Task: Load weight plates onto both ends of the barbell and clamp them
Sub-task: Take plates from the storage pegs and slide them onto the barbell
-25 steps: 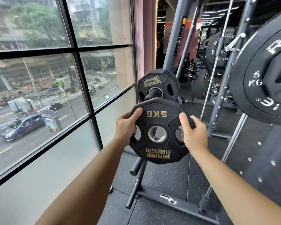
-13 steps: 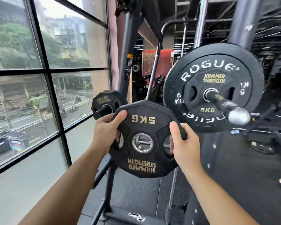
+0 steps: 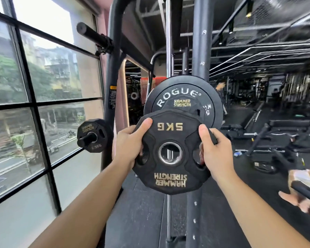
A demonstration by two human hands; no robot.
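Fingers (image 3: 202, 158) mostly hidden, hooked into the plate (image 3: 170, 178) slots, left hand (image 3: 130, 146) and right hand (image 3: 217, 156) gripping it, thumbs on front. It's upright, covering the lower half of the loaded plates (image 3: 179, 94).

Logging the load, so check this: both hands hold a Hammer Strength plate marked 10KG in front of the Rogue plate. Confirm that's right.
Wrong on the marking: the head view shows the Hammer Strength plate reads 5KG, not 10KG. The left hand and right hand do hold it in front of the Rogue plate.

Held plate (image 3: 170, 178) hides Rogue plate (image 3: 177, 93) lower half.
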